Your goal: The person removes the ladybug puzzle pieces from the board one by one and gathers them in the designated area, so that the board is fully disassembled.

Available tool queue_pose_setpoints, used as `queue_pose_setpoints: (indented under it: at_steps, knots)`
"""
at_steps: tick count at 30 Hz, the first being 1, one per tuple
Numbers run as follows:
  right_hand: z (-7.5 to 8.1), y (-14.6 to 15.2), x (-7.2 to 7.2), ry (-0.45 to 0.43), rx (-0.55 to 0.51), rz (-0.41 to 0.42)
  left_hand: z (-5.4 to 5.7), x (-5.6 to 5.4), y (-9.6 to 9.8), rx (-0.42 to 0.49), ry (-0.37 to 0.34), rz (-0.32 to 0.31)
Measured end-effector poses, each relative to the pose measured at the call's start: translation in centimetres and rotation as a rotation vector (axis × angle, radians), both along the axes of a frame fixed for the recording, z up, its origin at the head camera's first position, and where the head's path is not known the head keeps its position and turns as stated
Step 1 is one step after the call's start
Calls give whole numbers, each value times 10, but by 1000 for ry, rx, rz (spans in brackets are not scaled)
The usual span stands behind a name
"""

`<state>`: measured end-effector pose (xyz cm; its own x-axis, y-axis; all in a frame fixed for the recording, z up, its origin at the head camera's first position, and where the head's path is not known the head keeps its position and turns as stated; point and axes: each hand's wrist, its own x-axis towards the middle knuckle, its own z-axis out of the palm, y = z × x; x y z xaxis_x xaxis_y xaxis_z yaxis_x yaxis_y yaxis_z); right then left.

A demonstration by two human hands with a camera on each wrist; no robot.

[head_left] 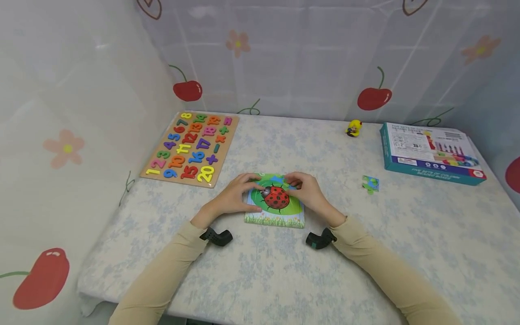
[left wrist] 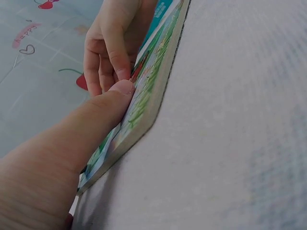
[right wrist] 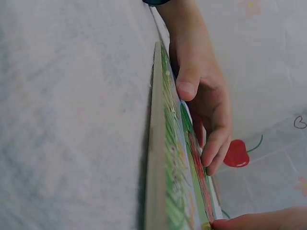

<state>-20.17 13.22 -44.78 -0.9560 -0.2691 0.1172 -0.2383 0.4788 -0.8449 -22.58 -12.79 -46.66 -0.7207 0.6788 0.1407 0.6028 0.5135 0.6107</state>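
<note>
We list: a loose piece (head_left: 371, 183), right of the puzzle (head_left: 276, 203) — right hand (head_left: 307, 191) nearer, fingers bent, hold we cannot tell; left hand (head_left: 237, 194) spread, touching the puzzle.

Picture board (right wrist: 170, 163): seen almost edge-on, with a thick greyish side against the tablecloth.
Print (right wrist: 180, 177): shows grassy green along the near border, and farther in a red patch (right wrist: 201, 175), too foreshortened to name.
Left hand (right wrist: 204, 81): extends from the top, with the thumb tip over the printed face and bent fingers close to the red patch; contact hard to tell.
Right hand (right wrist: 268, 222): shows one digit only, at lower right, with the tip at the board.
Tablecloth (right wrist: 72, 120): pale, with blurred grey-blue patches.
Backdrop (right wrist: 268, 67): bears a red cherry (right wrist: 236, 154), a heart outline (right wrist: 300, 122) and orange flowers (right wrist: 250, 6).
</note>
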Motion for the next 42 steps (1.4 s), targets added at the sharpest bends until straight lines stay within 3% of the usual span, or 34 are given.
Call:
queue_pose_setpoints:
  at_steps: [8, 14, 20, 25, 31, 39, 42]
  knots:
    - [-4, -1, -2, 65, -44, -31, 0, 1, 0, -2, -5, -1]
    - [-7, 1, -5, 57, -131, 11, 2, 1, 0, 5, 9, -14]
    - [-9, 0, -7, 48, -152, 8, 4, 3, -1, -40, 63, -72]
    - [5, -4, 0, 51, -143, 5, 5, 4, -1, -81, 71, -103]
    - [18, -8, 5, -27, -221, -36, 8, 6, 0, -131, 85, -93]
    - [-6, -3, -6, -99, -311, -118, 15, 8, 2, -185, 111, -98]
    - [-8, -4, -6, -123, -357, -140, 15, 8, 2, -206, 129, -95]
